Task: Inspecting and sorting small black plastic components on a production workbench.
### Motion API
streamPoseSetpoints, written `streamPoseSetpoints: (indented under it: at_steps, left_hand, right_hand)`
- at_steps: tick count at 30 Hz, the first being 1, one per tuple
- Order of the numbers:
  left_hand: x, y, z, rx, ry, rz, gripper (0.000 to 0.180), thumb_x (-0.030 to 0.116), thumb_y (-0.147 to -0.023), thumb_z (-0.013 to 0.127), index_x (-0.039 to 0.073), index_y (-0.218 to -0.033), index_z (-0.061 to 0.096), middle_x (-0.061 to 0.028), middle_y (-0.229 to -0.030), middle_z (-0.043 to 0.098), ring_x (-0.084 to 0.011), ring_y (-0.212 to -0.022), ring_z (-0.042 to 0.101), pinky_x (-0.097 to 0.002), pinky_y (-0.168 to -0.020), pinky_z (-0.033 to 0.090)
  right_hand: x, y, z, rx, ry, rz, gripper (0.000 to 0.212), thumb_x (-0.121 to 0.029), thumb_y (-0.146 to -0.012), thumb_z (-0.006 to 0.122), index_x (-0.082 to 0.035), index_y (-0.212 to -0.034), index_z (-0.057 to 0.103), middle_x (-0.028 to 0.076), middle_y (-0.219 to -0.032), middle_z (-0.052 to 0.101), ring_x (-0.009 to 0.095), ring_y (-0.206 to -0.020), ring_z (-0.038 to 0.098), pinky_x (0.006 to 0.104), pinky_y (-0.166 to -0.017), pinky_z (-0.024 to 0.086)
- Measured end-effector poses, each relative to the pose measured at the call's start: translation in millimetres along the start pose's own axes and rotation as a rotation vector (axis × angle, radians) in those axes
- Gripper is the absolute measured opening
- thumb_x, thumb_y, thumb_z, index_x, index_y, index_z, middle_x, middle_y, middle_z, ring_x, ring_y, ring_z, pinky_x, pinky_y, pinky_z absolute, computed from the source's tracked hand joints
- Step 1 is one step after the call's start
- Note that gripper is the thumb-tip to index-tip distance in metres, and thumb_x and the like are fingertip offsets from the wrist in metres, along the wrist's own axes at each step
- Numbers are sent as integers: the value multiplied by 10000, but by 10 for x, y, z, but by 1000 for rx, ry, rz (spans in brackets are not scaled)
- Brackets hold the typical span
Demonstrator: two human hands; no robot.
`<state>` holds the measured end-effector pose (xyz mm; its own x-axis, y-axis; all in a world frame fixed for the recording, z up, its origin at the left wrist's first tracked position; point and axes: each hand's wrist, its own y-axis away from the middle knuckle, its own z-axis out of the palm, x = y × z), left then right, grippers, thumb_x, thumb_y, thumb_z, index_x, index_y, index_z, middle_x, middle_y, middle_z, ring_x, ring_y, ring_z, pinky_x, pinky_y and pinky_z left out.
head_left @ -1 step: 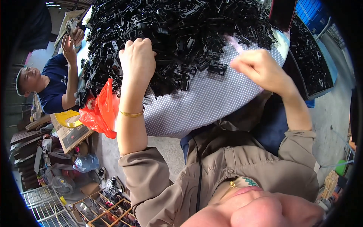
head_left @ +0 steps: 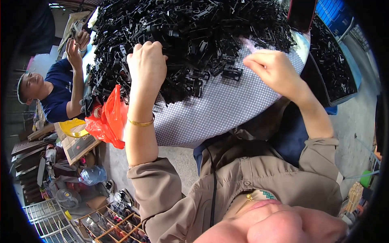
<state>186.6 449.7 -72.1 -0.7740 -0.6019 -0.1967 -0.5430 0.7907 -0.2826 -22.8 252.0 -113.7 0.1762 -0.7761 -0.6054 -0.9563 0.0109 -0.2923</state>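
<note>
A large heap of small black plastic parts [head_left: 190,28] covers the far side of the table. My left hand [head_left: 147,65], a gold bangle on its wrist, is closed over the heap's near edge with its knuckles up. Its fingertips are hidden, so anything in them cannot be made out. My right hand [head_left: 273,71] hovers over the dotted tablecloth [head_left: 227,105], thumb and fingers pinched together. Nothing shows sticking out of that pinch. Just left of it, one loose black part [head_left: 232,73] lies at the heap's edge.
A red plastic bag [head_left: 107,121] hangs at the table's left edge. Beyond it a co-worker [head_left: 60,89] has both hands raised, holding a small object. At right stands a crate [head_left: 336,69] of black parts. A dark, red-edged slab [head_left: 302,16] stands upright on the far right of the table.
My right hand has shifted slightly to the left, with its wrist turned a little. My left hand stays where it was.
</note>
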Motion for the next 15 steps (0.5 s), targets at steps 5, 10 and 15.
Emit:
streamPoseSetpoints:
  at_steps: [5,10,15]
  left_hand:
    - [38,113,-87,130,268,26,248,165,-735,671,30,-934,608,-92,-889,613,-272,-873,574,-362,-763,466]
    - [169,90,-242,174,807,-68,240,115,-724,673,-13,-892,559,-96,-749,642,-151,-616,612,-255,-595,484]
    - [367,83,-114,79,1499,-197,258,58,-812,604,-32,-1039,521,-81,-785,623,-109,-699,615,-214,-636,509]
  right_hand:
    - [-21,-122,266,189,169,27,175,-167,-758,676,-14,-841,655,89,-812,625,266,-724,607,319,-645,490]
    - [-116,-58,333,209,163,-138,180,-111,-710,692,-10,-844,629,88,-834,625,268,-773,599,328,-692,488]
    - [-121,-79,267,340,243,-187,151,-25,-704,675,-2,-846,627,101,-843,644,272,-767,619,322,-687,503]
